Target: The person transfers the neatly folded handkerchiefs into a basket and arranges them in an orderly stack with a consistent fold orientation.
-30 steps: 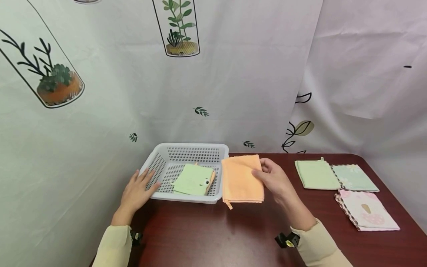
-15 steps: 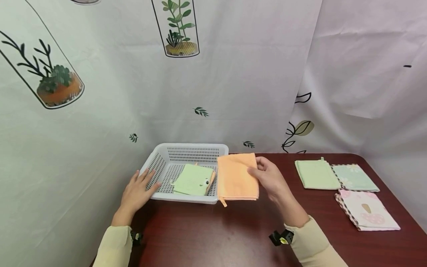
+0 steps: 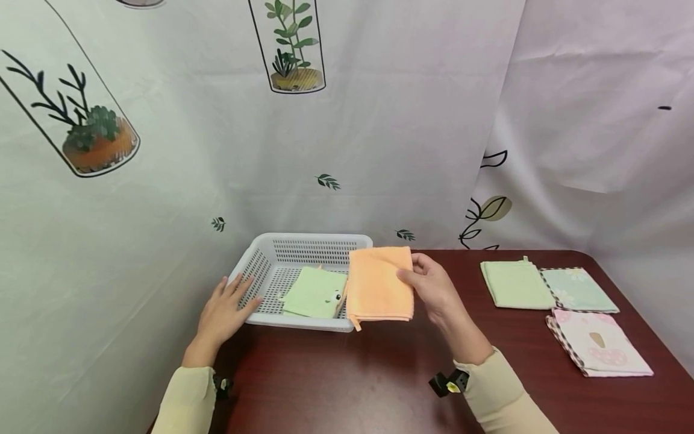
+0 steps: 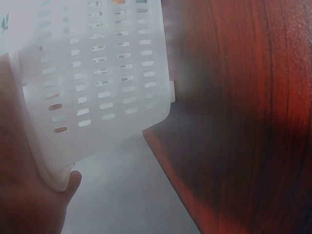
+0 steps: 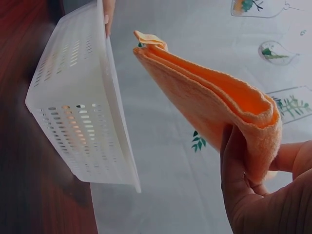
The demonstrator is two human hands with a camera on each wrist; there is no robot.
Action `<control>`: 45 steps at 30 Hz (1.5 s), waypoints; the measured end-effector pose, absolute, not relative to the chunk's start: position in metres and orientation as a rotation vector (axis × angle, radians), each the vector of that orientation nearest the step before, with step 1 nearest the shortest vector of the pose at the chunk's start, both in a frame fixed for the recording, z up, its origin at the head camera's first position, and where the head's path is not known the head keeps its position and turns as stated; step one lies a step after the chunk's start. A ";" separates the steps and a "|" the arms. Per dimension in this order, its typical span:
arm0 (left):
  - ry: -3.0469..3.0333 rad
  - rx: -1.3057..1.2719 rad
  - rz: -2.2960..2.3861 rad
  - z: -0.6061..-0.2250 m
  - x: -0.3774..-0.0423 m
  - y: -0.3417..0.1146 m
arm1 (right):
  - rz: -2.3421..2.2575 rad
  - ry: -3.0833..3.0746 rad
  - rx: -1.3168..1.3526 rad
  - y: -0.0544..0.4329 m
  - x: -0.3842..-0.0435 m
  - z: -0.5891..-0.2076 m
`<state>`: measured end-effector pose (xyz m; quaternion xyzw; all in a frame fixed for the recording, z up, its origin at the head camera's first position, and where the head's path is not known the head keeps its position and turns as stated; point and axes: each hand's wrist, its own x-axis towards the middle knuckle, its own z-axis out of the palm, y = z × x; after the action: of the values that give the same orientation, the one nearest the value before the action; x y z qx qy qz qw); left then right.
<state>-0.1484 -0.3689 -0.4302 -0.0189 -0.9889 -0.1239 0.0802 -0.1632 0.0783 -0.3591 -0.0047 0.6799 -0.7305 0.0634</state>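
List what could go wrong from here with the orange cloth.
The right grip pinches the orange cloth along one edge, and its folded layers gape in the right wrist view, so the fold might flop open. In the head view, the cloth overlaps the right rim of the basket, so lowering it there could snag it. A green cloth already lies inside, so the orange one may land unevenly on it.

Creased pale sheeting printed with jarred plants and leaf sprigs backed a dark red, glossy worktop, which carried folded cloths and a plastic basket. The goods looked domestic, yet whether this draped spot belonged to a home or a studio could not be told.
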 end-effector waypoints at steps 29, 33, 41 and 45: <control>-2.957 -0.045 -0.371 -0.431 -0.150 -0.370 | -2.322 1.892 0.009 0.048 -0.178 -0.364; -2.956 -0.041 -0.366 -0.431 -0.150 -0.370 | -2.331 1.862 0.017 0.044 -0.181 -0.365; -2.952 -0.038 -0.352 -0.432 -0.150 -0.369 | -2.355 1.809 0.058 0.036 -0.185 -0.367; -2.951 -0.037 -0.344 -0.432 -0.149 -0.369 | -2.364 1.799 0.075 0.031 -0.188 -0.369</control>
<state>-0.1492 -0.3695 -0.4317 -0.0125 -0.9896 -0.1155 0.0851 -0.1877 0.0308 -0.3694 0.0251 0.6031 -0.7927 0.0849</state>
